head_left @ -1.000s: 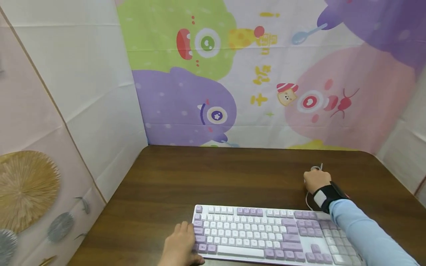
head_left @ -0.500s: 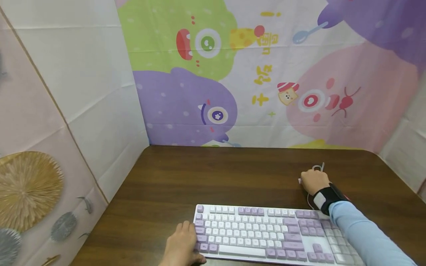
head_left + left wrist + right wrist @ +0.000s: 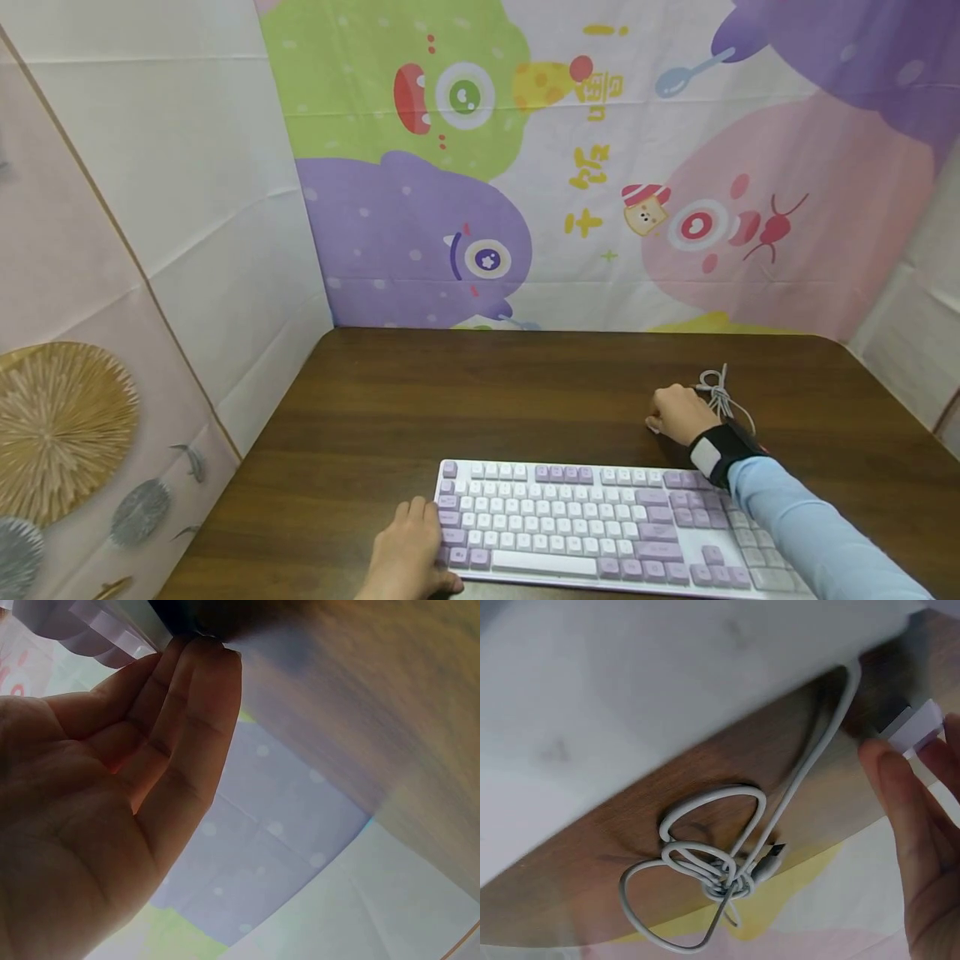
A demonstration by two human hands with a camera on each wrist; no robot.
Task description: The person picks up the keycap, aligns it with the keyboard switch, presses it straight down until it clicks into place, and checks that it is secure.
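A white-and-lavender keyboard (image 3: 555,517) lies along the near side of the brown table. My left hand (image 3: 405,550) rests at its left edge, with the thumb by the front corner. In the left wrist view, the extended, slightly bent fingers (image 3: 210,712) reach the keyboard's side. Behind the keyboard's right part is my right hand (image 3: 678,414), low over the table. It pinches a small white piece with a dark face (image 3: 919,727) between thumb and fingers; I cannot tell its kind. A bundled pale cable (image 3: 720,877) with a USB plug (image 3: 771,862) lies near that hand.
The wooden table (image 3: 480,392) ends at a back wall covered by a cartoon-print cloth (image 3: 585,275). Pale cloth panels (image 3: 247,242) stand at the left and right sides. The right sleeve (image 3: 817,517) crosses above the keyboard's right end.
My right hand has moved left and slightly toward me with the small white piece, so more of the cable bundle shows behind it. The left hand and keyboard have not visibly moved.
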